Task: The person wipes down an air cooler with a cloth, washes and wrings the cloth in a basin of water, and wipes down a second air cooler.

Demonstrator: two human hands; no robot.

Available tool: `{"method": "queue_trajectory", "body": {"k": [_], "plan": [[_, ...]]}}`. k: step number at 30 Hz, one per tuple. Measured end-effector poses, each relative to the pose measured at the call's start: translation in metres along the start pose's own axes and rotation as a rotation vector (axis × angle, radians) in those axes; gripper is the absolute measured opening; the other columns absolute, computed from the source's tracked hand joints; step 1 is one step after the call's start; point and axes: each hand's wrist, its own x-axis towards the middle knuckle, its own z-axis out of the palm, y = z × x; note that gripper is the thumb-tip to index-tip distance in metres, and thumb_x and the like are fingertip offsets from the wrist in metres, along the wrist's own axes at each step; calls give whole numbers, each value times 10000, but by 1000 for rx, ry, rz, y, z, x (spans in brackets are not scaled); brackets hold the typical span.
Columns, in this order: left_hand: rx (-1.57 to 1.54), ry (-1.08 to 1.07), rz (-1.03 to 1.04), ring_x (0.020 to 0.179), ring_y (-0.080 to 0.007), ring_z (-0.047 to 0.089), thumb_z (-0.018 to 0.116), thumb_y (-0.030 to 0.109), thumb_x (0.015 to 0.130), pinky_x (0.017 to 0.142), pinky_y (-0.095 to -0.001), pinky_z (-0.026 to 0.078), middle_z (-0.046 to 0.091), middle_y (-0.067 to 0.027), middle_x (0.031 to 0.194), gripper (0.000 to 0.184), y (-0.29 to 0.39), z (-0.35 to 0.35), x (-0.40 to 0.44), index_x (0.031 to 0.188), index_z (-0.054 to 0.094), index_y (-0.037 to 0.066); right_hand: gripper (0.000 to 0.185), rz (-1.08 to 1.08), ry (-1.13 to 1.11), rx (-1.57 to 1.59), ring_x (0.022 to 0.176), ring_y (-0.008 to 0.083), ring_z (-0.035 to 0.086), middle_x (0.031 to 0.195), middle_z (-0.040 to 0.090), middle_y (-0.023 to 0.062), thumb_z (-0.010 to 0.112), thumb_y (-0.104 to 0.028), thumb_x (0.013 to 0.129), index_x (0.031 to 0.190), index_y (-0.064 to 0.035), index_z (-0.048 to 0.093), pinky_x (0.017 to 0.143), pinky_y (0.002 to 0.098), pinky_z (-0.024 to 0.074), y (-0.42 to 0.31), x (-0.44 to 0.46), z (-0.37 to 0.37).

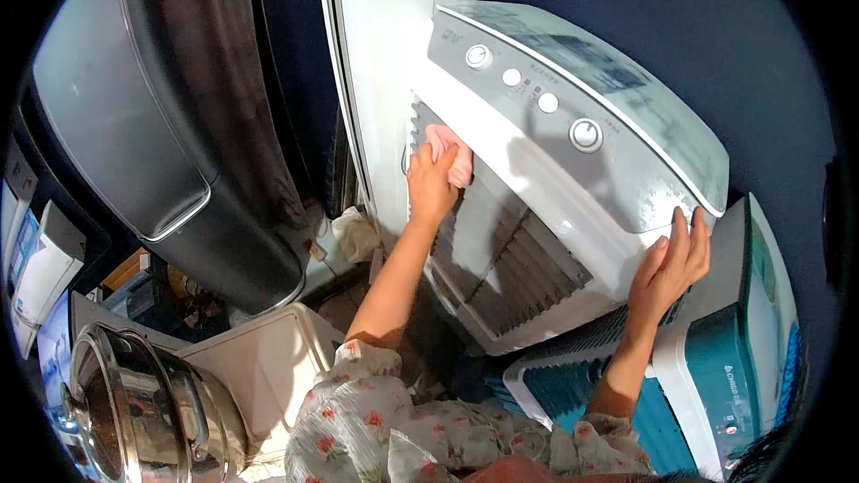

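A white and grey air cooler (537, 161) with knobs and round buttons on its control panel stands in front of me. My left hand (433, 183) grips a pink cloth (459, 159) and presses it against the upper left of the cooler's louvred grille (528, 255). On the opposite side, my right hand (671, 264) holds nothing. Its fingers are stretched out and touch the corner of the panel near the glossy top cover (626, 72). Shadows of my arms and head fall across the cooler's front.
A teal and white appliance (716, 376) stands close at the right, beneath my right forearm. Lower left are a steel pot with a lid (116, 402) and a pale box top (268, 367). A tall grey appliance (125, 98) stands at the left, near a dark curtain (219, 54).
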Motion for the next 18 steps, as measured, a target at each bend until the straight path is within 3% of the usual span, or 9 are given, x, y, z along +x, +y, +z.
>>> {"method": "queue_trajectory", "body": {"k": [1,3,5,7,9,12,13,14,18], "plan": [[-11,-7,11,921,-345,464,618,-25,639,786,-412,402,483,-175,1129,522,1,7,-3,1135,596,135,326,2,6,2,1210,337,360,1309,438,166,451,-121,882,1187,-52,544,1021,421,246,-1,0,1],[-808,-28,-176,962,-340,467,632,-9,642,815,-419,405,488,-161,1124,503,16,29,-22,1117,616,155,326,9,2,-8,1211,337,359,1312,436,163,446,-127,885,1188,-55,543,1024,421,243,-2,0,0],[-893,-101,-72,999,-330,475,647,10,644,842,-426,411,498,-154,1118,482,26,19,-45,1097,636,176,331,3,7,-21,1217,337,356,1319,434,151,447,-128,881,1190,-61,544,1027,419,240,-2,0,2],[-254,-220,300,1032,-315,487,662,34,646,866,-433,418,513,-153,1108,461,44,-19,-57,1076,655,200,336,13,-1,-46,1221,336,355,1322,433,144,451,-120,874,1193,-62,542,1026,417,241,1,-4,4],[-543,-223,131,1026,-309,508,652,41,659,866,-428,432,525,-147,1089,441,19,-7,-59,1071,661,197,346,25,-1,-51,1230,334,351,1331,430,135,453,-112,866,1198,-66,541,1023,416,241,0,-3,4],[-643,-5,-256,930,-328,547,575,46,697,796,-407,465,526,-162,1057,371,-13,-11,-31,1055,646,107,346,8,13,-38,1235,336,348,1337,425,133,451,-118,868,1199,-67,541,1022,419,240,2,-3,6],[-400,265,-117,905,-345,549,556,50,704,784,-402,466,522,-175,1054,353,-45,9,-12,1046,638,80,348,16,3,-43,1236,340,346,1338,425,133,451,-123,869,1201,-67,539,1022,424,240,2,-3,6],[-300,215,-284,899,-363,525,549,65,700,812,-414,445,507,-205,1054,343,-34,-20,6,1035,621,59,348,12,1,-48,1237,341,344,1339,423,135,447,-126,872,1203,-65,537,1022,424,240,2,-3,6],[72,267,26,936,-342,482,597,58,683,827,-409,414,505,-146,1076,381,-131,50,70,1058,636,106,346,5,-6,-57,1242,343,333,1343,414,140,435,-141,885,1206,-57,530,1023,427,237,1,-3,5]]}}
